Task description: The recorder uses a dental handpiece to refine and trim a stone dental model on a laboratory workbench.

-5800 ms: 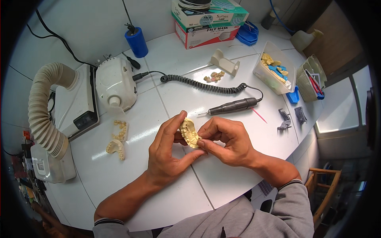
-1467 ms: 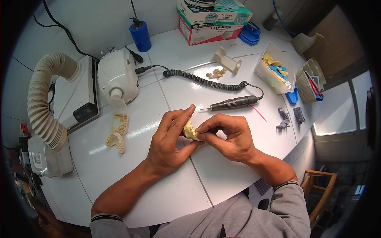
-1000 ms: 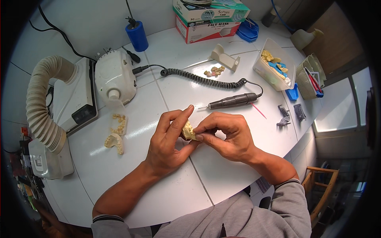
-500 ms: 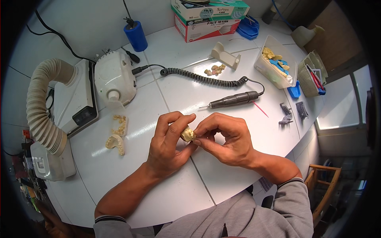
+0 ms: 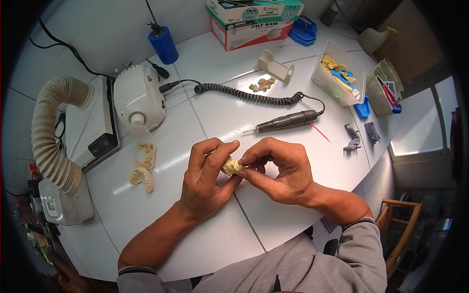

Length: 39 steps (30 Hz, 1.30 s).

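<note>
My left hand (image 5: 207,180) is closed round a pale yellow plaster dental cast (image 5: 230,166), its fingers covering much of it. My right hand (image 5: 281,173) pinches the cast's right side with thumb and forefinger. Just beyond my hands lies a black rotary handpiece (image 5: 283,122) with a thin bit, on a coiled cord. To the left, another dental cast (image 5: 141,179) rests by a small clear tray of tooth pieces (image 5: 145,154). Two grey pieces (image 5: 371,132) lie to the right of the handpiece.
On the white tiled bench (image 5: 254,205) are a hose-fitted extractor (image 5: 95,127), a white motor unit (image 5: 137,95), a blue cylinder (image 5: 162,45), stacked boxes (image 5: 251,34), a cream holder (image 5: 273,68), a tub of plaster bits (image 5: 337,80) and a woven basket (image 5: 386,93).
The cast has turned in my fingers: its row of teeth faced up earlier, and now it shows a bumpy, more end-on side. My left fingertips sit a little lower. Both hands still hold it.
</note>
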Available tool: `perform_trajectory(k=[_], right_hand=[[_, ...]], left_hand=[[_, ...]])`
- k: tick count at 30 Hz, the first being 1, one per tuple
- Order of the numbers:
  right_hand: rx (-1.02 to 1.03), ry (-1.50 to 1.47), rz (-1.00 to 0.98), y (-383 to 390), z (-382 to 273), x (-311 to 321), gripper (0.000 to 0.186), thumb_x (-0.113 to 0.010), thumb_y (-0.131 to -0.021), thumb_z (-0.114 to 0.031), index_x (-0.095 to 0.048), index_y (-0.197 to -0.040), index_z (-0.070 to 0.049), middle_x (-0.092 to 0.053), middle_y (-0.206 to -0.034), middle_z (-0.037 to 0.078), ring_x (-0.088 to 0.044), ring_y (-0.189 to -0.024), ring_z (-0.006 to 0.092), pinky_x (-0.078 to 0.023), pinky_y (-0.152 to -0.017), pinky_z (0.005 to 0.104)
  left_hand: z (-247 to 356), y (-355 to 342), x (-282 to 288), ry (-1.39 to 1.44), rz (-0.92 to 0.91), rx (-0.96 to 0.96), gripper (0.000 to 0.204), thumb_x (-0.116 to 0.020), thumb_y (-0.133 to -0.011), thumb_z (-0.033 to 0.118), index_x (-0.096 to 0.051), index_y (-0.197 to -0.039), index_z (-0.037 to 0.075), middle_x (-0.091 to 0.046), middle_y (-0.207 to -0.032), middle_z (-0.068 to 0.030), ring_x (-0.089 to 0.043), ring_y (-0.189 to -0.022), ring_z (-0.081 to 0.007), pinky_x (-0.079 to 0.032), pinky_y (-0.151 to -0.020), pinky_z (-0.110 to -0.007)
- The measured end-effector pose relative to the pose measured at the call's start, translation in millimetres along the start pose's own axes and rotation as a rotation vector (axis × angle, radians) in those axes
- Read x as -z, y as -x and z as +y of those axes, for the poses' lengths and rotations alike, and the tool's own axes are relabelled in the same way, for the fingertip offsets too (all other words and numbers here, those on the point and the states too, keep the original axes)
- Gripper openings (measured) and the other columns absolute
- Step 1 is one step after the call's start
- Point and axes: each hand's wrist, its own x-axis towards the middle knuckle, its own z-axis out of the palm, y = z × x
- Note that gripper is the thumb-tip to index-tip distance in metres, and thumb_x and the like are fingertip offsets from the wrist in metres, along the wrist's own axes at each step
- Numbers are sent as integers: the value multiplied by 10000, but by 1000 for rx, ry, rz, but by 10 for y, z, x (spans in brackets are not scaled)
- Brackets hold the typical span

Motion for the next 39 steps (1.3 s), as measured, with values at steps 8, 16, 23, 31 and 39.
perform_trajectory(k=[8, 16, 23, 31, 39], right_hand=[[101, 126, -22, -22, -63, 21, 160, -867, -907, 28, -772, -1034, 2, -789, -906, 79, -769, -760, 155, -596, -637, 290], [174, 251, -34, -26, -98, 30, 207, -883, -901, 26, -761, -1063, -14, -788, -916, 87, -778, -754, 179, -613, -629, 300], [142, 200, -53, -18, -61, 49, 213, -885, -901, 20, -760, -1070, -11, -804, -947, 97, -797, -777, 185, -630, -639, 300], [93, 155, -54, -26, -67, 43, 192, -878, -921, 0, -761, -1073, 6, -816, -942, 95, -815, -798, 172, -638, -644, 293], [6, 55, -24, -13, 26, 69, 175, -866, -920, 30, -779, -1072, 16, -824, -964, 101, -819, -820, 182, -654, -713, 299]], left_hand=[[17, -4, 13, 28, -21, 1, 833, -958, -775, -67, -657, -1540, 66, -573, -1339, -149, -727, -1000, -223, -690, -807, -351], [13, -7, 16, 25, -27, -21, 887, -954, -757, -83, -646, -1574, 76, -578, -1357, -138, -722, -999, -215, -691, -804, -335], [16, -21, 15, 49, -38, 18, 932, -969, -760, -52, -620, -1617, 63, -597, -1355, -146, -721, -1003, -210, -693, -811, -336], [10, -13, 9, 26, -50, 15, 958, -969, -779, -28, -589, -1654, 55, -591, -1364, -155, -720, -1028, -214, -692, -818, -329], [30, -55, 36, 9, -68, 66, 967, -946, -810, -24, -530, -1682, 22, -567, -1411, -178, -726, -1062, -229, -697, -844, -345]])
